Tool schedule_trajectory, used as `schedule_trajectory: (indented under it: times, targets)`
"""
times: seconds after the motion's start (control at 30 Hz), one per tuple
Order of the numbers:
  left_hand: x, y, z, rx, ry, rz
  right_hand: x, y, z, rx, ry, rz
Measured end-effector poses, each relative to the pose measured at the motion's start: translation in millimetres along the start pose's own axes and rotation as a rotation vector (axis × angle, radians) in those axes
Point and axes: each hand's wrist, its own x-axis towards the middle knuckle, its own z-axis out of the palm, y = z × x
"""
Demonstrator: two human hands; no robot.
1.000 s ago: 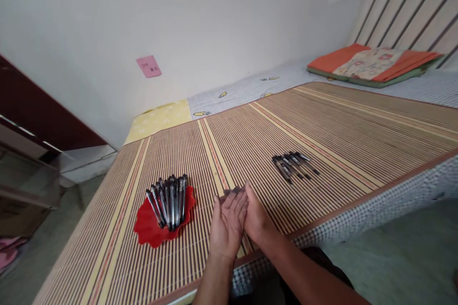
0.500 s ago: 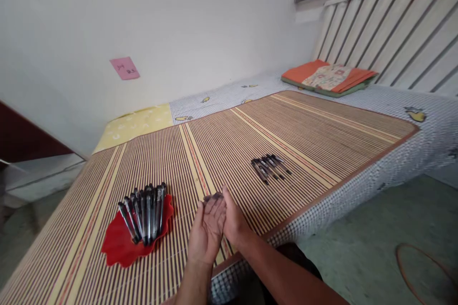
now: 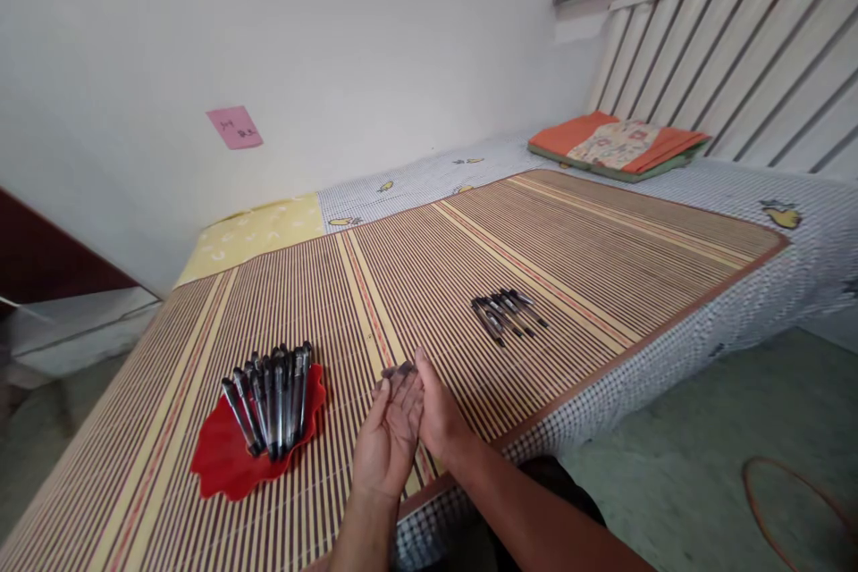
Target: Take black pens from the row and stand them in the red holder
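place: someone's bedroom at home | bed fills most of the frame, checked sheet with little cartoon prints | woven bamboo mat laid over it | folded orange pillow upper right by the slatted headboard | pink sticky note on the plain white wall, upper left

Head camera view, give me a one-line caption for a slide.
Left hand and right hand pressed together on a striped mat, between a red dish of pens and loose pens.
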Motion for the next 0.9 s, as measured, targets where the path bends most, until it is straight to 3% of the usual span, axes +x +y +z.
schedule_trajectory:
  times: [0.27,0.47,0.53,0.63,0.8,0.9]
  targets:
    - [3,0,-7.1,-0.004,-0.016,-0.021,-1,0,1,0.012,0.042,0.001]
    - [4,0,-7.4,0.001,-0.038,-0.014,-2,-1,-1,-0.103,0.049,-0.070]
    - [4,0,-5.4,-0.001,-0.044,-0.016,-5,-3,-1,-0.202,0.022,-0.094]
    - [3,0,-0.7,-0.023,-0.025,-0.008,-15,-11,3,-0.470,-0.004,-0.243]
    - [-1,-1,5.2,-0.082,0.136,-0.003,-28,-26,10,-0.856,-0.253,-0.437]
    - [-2,-3,7.5,-0.072,0.197,-0.005,-25,-27,6,-0.984,-0.263,-0.466]
